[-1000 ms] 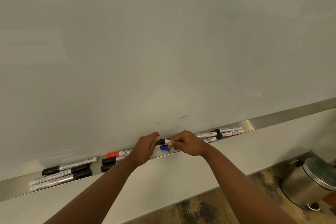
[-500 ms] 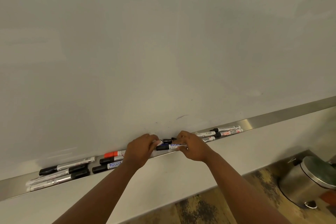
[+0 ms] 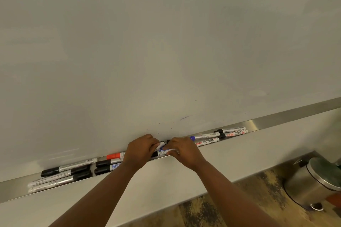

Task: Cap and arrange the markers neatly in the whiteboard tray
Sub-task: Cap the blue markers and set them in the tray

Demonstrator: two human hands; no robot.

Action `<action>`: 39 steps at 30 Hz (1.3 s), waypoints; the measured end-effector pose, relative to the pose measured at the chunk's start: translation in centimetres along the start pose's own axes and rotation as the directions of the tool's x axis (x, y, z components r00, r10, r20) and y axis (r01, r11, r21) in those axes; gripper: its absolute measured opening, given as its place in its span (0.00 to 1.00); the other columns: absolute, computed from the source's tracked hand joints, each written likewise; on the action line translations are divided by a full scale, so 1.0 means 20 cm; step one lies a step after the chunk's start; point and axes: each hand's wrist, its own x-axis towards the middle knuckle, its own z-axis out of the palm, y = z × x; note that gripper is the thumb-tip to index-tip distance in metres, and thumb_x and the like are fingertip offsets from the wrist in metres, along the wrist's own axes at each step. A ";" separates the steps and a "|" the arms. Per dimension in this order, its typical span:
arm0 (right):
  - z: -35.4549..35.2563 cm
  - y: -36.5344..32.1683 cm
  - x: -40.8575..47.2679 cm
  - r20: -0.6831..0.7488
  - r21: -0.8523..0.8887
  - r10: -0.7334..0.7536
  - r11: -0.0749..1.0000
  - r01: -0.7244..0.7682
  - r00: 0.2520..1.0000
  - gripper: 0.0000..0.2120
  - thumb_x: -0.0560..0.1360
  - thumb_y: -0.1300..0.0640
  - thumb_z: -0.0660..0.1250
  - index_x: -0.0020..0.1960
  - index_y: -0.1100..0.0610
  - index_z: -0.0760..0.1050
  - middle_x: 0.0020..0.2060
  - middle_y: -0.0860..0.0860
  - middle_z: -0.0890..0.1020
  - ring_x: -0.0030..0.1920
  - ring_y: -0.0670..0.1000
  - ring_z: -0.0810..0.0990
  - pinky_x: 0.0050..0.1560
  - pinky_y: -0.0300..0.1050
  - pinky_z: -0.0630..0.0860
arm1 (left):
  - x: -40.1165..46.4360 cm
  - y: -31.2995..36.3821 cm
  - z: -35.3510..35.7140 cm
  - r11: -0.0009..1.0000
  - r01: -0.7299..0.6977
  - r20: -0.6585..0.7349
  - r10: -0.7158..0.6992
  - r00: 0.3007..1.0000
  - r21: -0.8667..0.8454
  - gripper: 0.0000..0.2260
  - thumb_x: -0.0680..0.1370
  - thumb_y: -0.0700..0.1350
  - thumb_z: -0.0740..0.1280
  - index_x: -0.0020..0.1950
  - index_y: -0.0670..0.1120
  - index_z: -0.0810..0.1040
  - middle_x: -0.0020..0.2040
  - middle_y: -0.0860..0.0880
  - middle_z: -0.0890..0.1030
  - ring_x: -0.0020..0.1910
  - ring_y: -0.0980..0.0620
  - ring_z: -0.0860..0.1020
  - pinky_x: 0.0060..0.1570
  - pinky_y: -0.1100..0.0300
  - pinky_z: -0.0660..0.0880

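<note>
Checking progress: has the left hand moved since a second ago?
Yes. The left hand has come down from the whiteboard's lower edge toward the tray, now overlapping its front lip.

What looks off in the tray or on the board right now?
Mostly tidy. Two oddities: the marker at the far right end of the tray shows a bare black tip, so it looks uncapped, and a short stray ink stroke sits on the whiteboard above both hands. Nothing spilled or broken.
</note>
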 end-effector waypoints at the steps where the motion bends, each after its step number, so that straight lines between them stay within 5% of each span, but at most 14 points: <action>1: 0.00 0.00 0.00 0.003 -0.025 -0.018 1.000 0.018 1.000 0.18 0.72 0.46 0.56 0.50 0.55 0.80 0.45 0.56 0.83 0.43 0.58 0.80 0.46 0.53 0.73 | 0.00 0.00 0.00 1.000 0.000 0.015 0.000 1.000 0.021 0.24 0.73 0.58 0.47 0.48 0.50 0.80 0.46 0.49 0.81 0.45 0.49 0.78 0.30 0.68 0.58; 5: 0.01 0.01 0.00 -0.037 -0.076 -0.042 0.996 0.040 0.998 0.18 0.73 0.48 0.55 0.47 0.54 0.81 0.41 0.54 0.84 0.40 0.57 0.80 0.42 0.52 0.74 | 0.00 0.01 0.01 0.998 0.000 0.081 -0.005 0.997 0.057 0.16 0.76 0.54 0.54 0.50 0.51 0.79 0.48 0.50 0.80 0.47 0.50 0.77 0.36 0.61 0.65; 11: -0.16 0.23 -0.03 -0.120 -0.085 0.134 0.986 -0.145 0.984 0.10 0.65 0.65 0.64 0.41 0.58 0.82 0.37 0.57 0.84 0.37 0.58 0.82 0.39 0.51 0.79 | 0.00 0.02 0.01 1.000 0.009 0.134 -0.011 0.991 0.019 0.10 0.76 0.52 0.62 0.51 0.51 0.79 0.49 0.51 0.79 0.48 0.52 0.76 0.31 0.71 0.57; 14: -0.26 0.34 -0.08 -0.021 -0.144 0.227 0.963 -0.228 0.974 0.10 0.73 0.66 0.63 0.49 0.59 0.81 0.46 0.60 0.83 0.47 0.60 0.79 0.49 0.54 0.76 | 0.01 0.02 0.01 0.999 0.036 0.120 -0.036 0.992 -0.001 0.09 0.76 0.51 0.62 0.50 0.51 0.80 0.49 0.51 0.80 0.48 0.52 0.76 0.31 0.68 0.60; 18: -0.28 0.39 -0.12 0.184 -0.348 0.224 0.926 -0.150 0.957 0.14 0.78 0.60 0.56 0.58 0.51 0.76 0.54 0.55 0.79 0.54 0.56 0.76 0.53 0.50 0.71 | 0.02 0.04 0.01 0.999 0.046 0.130 -0.048 0.990 0.014 0.09 0.77 0.50 0.61 0.51 0.50 0.80 0.49 0.50 0.80 0.48 0.51 0.76 0.31 0.69 0.59; 22: -0.26 0.38 -0.12 0.237 -0.397 0.252 0.907 -0.143 0.938 0.14 0.79 0.58 0.55 0.61 0.49 0.72 0.56 0.54 0.76 0.56 0.55 0.72 0.54 0.51 0.67 | 0.04 0.08 0.02 0.996 0.026 0.189 -0.042 0.981 0.086 0.11 0.78 0.50 0.58 0.57 0.52 0.77 0.51 0.49 0.78 0.51 0.50 0.76 0.29 0.64 0.59; 26: -0.27 0.37 -0.10 0.238 -0.398 0.255 0.906 -0.145 0.937 0.13 0.78 0.60 0.57 0.59 0.51 0.74 0.56 0.54 0.75 0.55 0.54 0.72 0.55 0.50 0.66 | 0.06 0.10 0.03 0.988 0.006 0.243 -0.044 0.969 0.156 0.13 0.79 0.50 0.56 0.61 0.53 0.74 0.54 0.49 0.77 0.53 0.50 0.74 0.38 0.61 0.61; 32: -0.27 0.39 -0.13 0.134 -0.240 0.228 0.952 -0.191 0.964 0.11 0.75 0.64 0.61 0.54 0.55 0.74 0.54 0.54 0.76 0.53 0.54 0.75 0.53 0.48 0.66 | 0.09 0.11 0.04 0.981 0.005 0.265 -0.057 0.962 0.193 0.14 0.79 0.50 0.57 0.63 0.52 0.72 0.54 0.48 0.77 0.54 0.49 0.75 0.39 0.61 0.62; 39: -0.29 0.37 -0.13 0.004 0.188 0.299 0.937 -0.295 0.954 0.05 0.74 0.65 0.63 0.49 0.60 0.76 0.45 0.54 0.77 0.47 0.52 0.76 0.48 0.40 0.70 | 0.14 0.13 0.06 0.966 0.024 0.312 -0.107 0.944 0.259 0.14 0.78 0.51 0.58 0.61 0.49 0.75 0.55 0.46 0.79 0.53 0.49 0.76 0.40 0.61 0.63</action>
